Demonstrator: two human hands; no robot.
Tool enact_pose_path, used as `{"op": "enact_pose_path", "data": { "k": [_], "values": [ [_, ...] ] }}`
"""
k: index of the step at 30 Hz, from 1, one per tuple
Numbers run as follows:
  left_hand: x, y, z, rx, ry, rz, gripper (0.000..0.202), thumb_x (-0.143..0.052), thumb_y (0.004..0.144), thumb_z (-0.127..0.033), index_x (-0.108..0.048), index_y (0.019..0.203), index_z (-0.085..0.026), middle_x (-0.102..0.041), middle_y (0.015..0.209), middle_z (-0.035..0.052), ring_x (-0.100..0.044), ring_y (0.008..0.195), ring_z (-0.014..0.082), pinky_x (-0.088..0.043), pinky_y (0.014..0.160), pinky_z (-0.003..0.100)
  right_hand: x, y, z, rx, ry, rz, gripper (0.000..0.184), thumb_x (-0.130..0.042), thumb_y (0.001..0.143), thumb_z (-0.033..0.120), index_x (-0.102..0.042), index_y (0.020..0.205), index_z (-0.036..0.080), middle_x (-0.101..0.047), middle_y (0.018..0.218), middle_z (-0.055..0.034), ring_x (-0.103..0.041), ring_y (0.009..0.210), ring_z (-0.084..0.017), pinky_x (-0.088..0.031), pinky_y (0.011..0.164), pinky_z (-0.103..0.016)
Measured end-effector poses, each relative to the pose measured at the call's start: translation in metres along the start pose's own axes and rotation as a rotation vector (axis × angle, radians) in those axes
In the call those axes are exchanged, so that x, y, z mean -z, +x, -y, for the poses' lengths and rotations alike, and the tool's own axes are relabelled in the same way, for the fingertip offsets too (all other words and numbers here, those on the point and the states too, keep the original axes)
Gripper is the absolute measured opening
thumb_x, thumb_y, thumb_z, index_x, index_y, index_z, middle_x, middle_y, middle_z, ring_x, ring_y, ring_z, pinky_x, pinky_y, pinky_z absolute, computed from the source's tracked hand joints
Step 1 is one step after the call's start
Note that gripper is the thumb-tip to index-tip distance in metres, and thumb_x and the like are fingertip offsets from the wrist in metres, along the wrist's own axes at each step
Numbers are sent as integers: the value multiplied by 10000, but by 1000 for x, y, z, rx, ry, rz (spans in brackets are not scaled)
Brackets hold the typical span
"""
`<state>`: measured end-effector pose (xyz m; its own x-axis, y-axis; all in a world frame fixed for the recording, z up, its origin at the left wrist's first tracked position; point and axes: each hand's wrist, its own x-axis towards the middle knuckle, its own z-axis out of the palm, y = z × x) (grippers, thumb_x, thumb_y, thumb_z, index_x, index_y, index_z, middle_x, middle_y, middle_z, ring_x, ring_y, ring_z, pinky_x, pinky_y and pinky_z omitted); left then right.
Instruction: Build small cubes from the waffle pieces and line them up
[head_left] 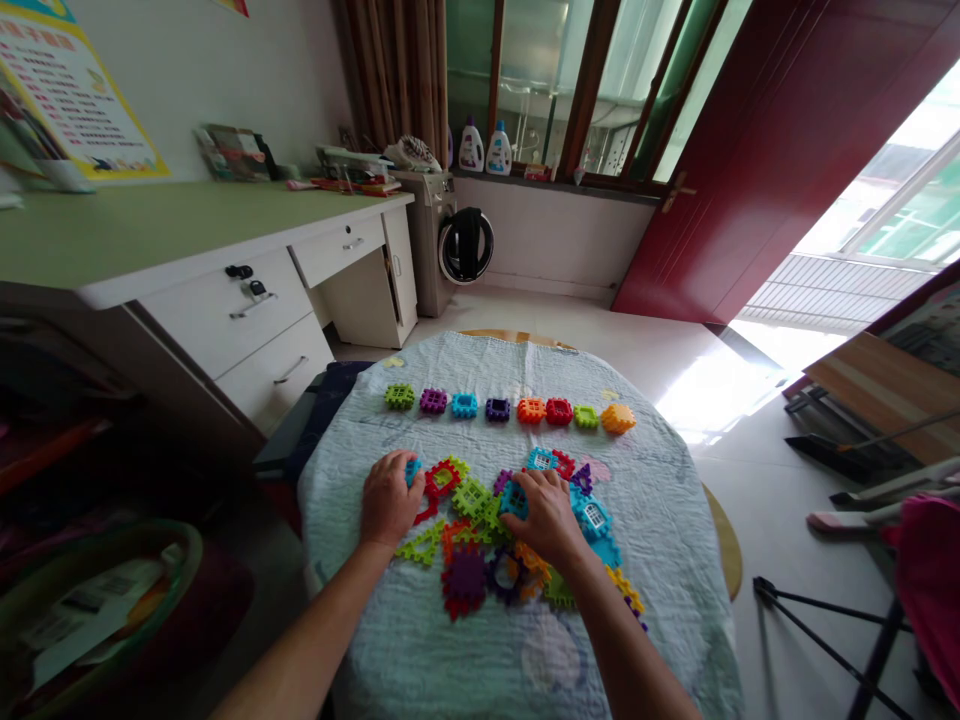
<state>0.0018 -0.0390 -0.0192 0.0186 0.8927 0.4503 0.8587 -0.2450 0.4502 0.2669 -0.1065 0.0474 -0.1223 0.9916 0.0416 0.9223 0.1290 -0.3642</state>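
Note:
A heap of coloured plastic interlocking blocks (480, 545) lies on a round table under a pale quilted cloth (420, 660). My left hand (388, 500) rests at the heap's left edge, fingers curled over a blue block (413, 468) beside a red one (442, 480). My right hand (546, 515) lies on the middle of the heap, fingers bent down onto a teal block (513, 498). Further back, a row of several square blocks (510, 409) runs from green at the left to an orange round piece (618, 418) at the right.
A desk with drawers (247, 310) stands to the left, close to the table. A washing machine (450, 240) sits at the back. A red door (765, 150) is open at the right. A tripod leg (817, 635) and a wooden board (877, 385) lie on the floor at right.

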Motion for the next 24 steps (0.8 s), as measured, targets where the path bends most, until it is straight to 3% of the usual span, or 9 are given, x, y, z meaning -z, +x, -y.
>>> {"op": "enact_pose_path", "data": {
  "k": [9, 14, 24],
  "values": [
    [2, 0, -3, 5, -4, -12, 197, -503, 836, -289, -600, 988, -210, -661, 1069, 116, -593, 1042, 301, -465, 959, 454, -1, 0, 1, -36, -22, -7, 440, -731, 695, 350, -627, 1113, 258, -643, 1076, -89, -494, 1040, -310, -362, 892, -435],
    [4, 0, -5, 9, -23, -5, 186, -509, 838, -285, -598, 986, -216, -660, 1066, 112, -596, 1040, 298, -468, 957, 452, 0, 9, 2, -32, 85, -40, 413, -701, 673, 285, -615, 1075, 252, -626, 1050, -74, -498, 1030, -292, -359, 903, -421],
    [4, -1, -5, 28, -49, -5, 197, -521, 841, -286, -612, 1001, -217, -663, 1073, 109, -602, 1044, 296, -475, 956, 461, 2, 61, 9, 74, 126, -33, 437, -654, 675, 202, -603, 1107, 247, -598, 1075, -57, -469, 1030, -264, -347, 859, -372]
  ]
}}
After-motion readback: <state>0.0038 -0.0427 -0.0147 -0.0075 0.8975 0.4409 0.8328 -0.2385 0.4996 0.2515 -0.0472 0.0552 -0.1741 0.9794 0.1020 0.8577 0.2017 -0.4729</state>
